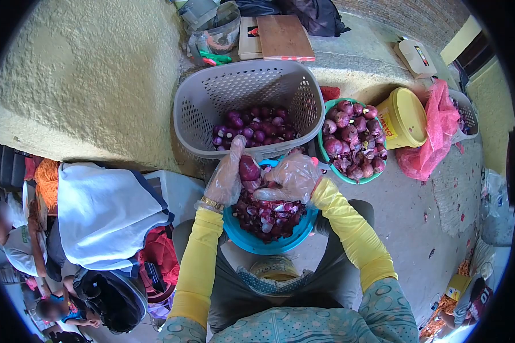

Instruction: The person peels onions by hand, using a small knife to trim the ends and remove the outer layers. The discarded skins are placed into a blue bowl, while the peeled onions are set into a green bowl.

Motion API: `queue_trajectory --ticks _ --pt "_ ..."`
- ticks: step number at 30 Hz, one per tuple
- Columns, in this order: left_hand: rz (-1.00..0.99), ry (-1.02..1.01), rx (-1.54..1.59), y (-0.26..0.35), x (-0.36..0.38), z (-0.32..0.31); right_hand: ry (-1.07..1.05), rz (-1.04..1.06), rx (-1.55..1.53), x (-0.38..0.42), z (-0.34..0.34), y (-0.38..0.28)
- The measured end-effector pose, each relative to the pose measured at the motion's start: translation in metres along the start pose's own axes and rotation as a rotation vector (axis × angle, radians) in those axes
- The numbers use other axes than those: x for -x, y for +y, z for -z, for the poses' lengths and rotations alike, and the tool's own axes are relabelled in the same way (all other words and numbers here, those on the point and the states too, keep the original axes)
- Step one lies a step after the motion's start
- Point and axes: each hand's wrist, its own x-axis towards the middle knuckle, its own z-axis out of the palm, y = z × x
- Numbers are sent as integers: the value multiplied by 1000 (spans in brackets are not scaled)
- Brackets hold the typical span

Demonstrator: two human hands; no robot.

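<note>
My left hand (225, 176), in a clear plastic glove, grips a red onion (249, 168) above a blue basin (273, 247). Close beside the onion is my gloved right hand (294, 178), its fingers curled and pinched together; what they hold is hidden, though a small pink bit shows at its edge. Loose onion skins (266, 220) fill the basin between my knees. Just beyond my hands stands a grey perforated basket (191, 114) with shiny peeled onions (257, 128) at its bottom. To the right, a green basin (319, 150) holds unpeeled red onions (349, 134).
A yellow lidded bucket (403, 118) and a pink mesh sack (426, 146) stand at right. Behind the basket lie a brown board (285, 37) and green-handled scissors (214, 58). A white cloth (111, 211) hangs at left. Other people sit at far left and lower right.
</note>
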Motion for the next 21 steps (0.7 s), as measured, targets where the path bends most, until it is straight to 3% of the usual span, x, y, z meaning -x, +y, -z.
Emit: queue_trajectory --ticks 6,8,12,14,17,21 --pt "41 50 74 12 10 -7 25 16 -107 6 8 -1" --pt "122 -248 244 -2 -1 11 123 37 -191 7 -1 8" --pt "83 -218 352 1 3 2 49 -45 -274 10 1 18" --pt "72 -178 445 9 7 -4 52 -140 -498 10 -1 21" --pt "87 -144 430 7 7 -8 147 -179 -665 9 1 13" --pt "153 -87 443 2 2 0 73 -133 -718 8 0 17"
